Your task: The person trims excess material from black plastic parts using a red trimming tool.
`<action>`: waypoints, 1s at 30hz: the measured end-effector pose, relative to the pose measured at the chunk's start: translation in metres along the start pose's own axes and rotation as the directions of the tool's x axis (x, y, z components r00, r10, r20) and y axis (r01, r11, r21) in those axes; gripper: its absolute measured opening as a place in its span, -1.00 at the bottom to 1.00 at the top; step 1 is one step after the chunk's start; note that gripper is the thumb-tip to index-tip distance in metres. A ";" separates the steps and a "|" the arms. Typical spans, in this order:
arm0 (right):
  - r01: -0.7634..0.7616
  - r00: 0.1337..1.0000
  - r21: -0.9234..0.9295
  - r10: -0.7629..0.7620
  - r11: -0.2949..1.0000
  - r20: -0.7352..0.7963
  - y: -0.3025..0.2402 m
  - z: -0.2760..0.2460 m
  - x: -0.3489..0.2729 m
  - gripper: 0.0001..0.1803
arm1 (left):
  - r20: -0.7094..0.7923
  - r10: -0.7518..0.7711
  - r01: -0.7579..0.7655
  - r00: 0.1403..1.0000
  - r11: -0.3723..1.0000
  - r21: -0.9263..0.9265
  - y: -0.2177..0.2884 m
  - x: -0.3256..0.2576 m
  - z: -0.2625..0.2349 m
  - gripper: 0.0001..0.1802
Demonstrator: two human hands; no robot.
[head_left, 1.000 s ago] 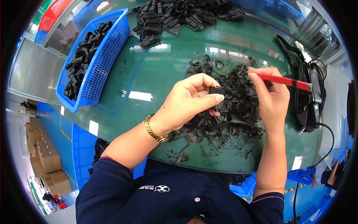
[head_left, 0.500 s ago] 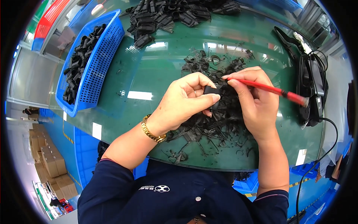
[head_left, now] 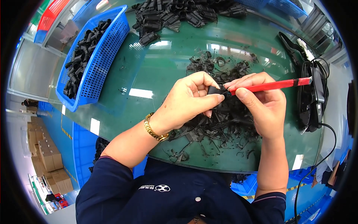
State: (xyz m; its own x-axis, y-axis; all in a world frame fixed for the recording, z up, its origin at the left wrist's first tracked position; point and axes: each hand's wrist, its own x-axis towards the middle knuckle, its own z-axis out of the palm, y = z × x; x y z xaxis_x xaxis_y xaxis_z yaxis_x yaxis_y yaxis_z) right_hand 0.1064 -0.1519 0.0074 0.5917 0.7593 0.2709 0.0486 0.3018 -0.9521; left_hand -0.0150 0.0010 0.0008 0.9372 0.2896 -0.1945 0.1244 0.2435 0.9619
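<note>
Far left on the green bench: blue basket part-filled with black plastic parts. Heap of more black pieces at the top edge. Centre: left hand clenched on a small black part, over a pile of black scraps. Right hand gripping a red knife, long axis near level, tip pointing left at the part. Black tool with cable far right.

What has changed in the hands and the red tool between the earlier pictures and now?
The right hand has swung the red-handled knife in, bringing its tip to the small black part pinched in the left hand. Both grips stayed as they were. The blue basket and the pile of black trimmings are unchanged.
</note>
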 end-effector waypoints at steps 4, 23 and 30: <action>0.032 0.999 -0.007 -0.032 0.999 0.015 0.004 0.001 -0.001 -0.92 | 0.011 0.008 -0.007 1.000 1.000 -0.016 0.000 0.001 0.001 -0.85; 0.636 0.753 -0.599 -0.561 0.488 0.343 0.029 0.009 -0.002 -0.74 | -0.006 -0.054 0.053 0.999 0.987 -0.151 -0.005 0.003 0.001 -0.85; 0.599 0.734 -0.705 -0.614 0.381 0.292 0.023 0.000 0.007 -0.80 | 0.078 -0.034 0.039 0.996 0.998 -0.058 0.004 -0.003 0.001 -0.86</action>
State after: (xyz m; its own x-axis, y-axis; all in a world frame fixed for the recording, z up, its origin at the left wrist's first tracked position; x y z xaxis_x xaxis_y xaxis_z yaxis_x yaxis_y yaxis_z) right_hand 0.1117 -0.1399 -0.0128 0.1693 0.5403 0.8243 0.9398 0.1634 -0.3001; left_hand -0.0165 0.0001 0.0057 0.9550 0.2076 -0.2117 0.1417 0.3077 0.9409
